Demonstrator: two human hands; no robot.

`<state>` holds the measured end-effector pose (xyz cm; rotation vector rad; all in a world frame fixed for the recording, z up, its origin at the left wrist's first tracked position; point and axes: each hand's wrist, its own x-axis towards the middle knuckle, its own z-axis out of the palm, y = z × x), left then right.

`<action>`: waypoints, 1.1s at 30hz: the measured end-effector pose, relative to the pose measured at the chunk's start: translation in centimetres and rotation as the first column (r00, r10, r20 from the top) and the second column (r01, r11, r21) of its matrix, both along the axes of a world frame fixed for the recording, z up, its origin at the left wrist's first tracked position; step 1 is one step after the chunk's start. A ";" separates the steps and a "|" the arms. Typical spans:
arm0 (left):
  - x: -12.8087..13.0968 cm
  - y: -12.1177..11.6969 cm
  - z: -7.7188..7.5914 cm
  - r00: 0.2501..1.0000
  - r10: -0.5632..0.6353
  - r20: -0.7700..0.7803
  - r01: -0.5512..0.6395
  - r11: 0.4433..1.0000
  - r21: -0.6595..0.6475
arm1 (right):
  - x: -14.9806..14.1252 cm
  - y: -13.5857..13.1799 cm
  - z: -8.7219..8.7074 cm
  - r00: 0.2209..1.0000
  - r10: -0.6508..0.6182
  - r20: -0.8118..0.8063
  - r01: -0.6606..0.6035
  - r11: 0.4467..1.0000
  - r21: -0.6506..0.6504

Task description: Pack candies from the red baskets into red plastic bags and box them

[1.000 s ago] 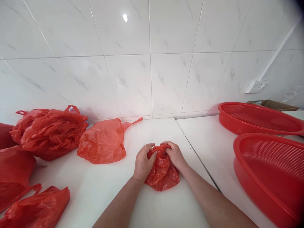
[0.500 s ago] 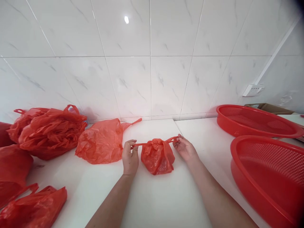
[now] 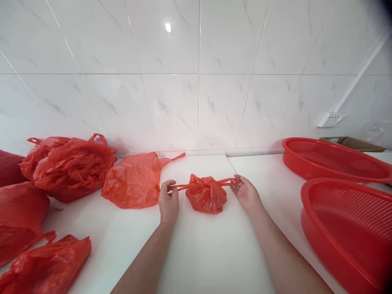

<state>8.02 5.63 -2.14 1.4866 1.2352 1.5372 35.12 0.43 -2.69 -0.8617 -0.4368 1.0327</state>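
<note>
Head view: one small, squat bag of thin, glossy red plastic (image 3: 206,202), resting mid-tabletop (image 3: 202,253), between two bare hands. Body rounded and crumpled, light catching the creases; mouth gathered into a puckered neck, with stretched, cord-like handles (image 3: 226,181) running out to either side. Left hand (image 3: 169,204): fingers pinching the end of one handle. Right hand (image 3: 246,194): fingertips closed on the looped end of the other, remaining fingers loosely curled.

Left of the hands: one limp, translucent red plastic bag (image 3: 131,183), lying flat, wrinkled, a twisted handle trailing; beyond it, a bulky heap of ruffled red plastic bags (image 3: 75,167). Right: two wide, round red plastic baskets, the rear one (image 3: 298,165) and the near one (image 3: 317,237), smooth-rimmed, with mesh sides. Behind: glossy white marbled wall tiles (image 3: 171,110) and a white socket plate (image 3: 332,119).

Cut off by the frame: a plump red bag (image 3: 21,220) and a shiny red bag (image 3: 55,261) at left; the near basket at right. Partly hidden: a brown cardboard box (image 3: 358,144) behind the rear basket. Indistinct: the small bag's contents; whether its neck is fully knotted.
</note>
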 end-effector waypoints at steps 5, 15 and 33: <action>0.9 -1.3 0.4 0.969 -0.056 -0.242 0.120 0.958 0.261 | -1.9 0.0 0.0 0.921 0.016 0.389 0.014 0.997 -0.074; 2.2 -3.0 0.0 0.789 -0.324 -0.522 0.457 0.877 0.147 | -6.9 -1.5 1.4 0.500 0.548 0.671 -0.477 0.820 -0.315; -2.6 -10.6 0.4 0.858 -0.344 -0.383 0.324 0.939 -0.118 | -2.8 0.4 -2.0 0.909 0.343 0.236 -0.299 0.933 -0.202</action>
